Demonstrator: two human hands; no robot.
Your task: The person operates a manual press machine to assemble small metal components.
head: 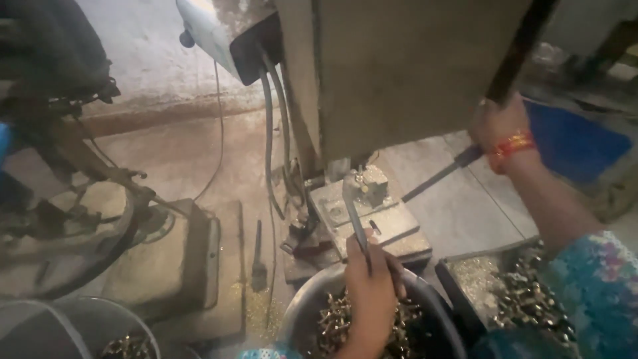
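The press body (412, 73) runs off the top edge, so its upper half is anyone's guess. Lever (515, 50) is cut off at 1 o'clock too. Small brass part (364, 181) under the ram is too blurry to make out. Left hand (371, 292) hides the hooked rod's (354, 209) lower end.

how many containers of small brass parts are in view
3: a round metal bowl under the left hand, a tray at right, another bowl bottom left. More may sit outside the frame.
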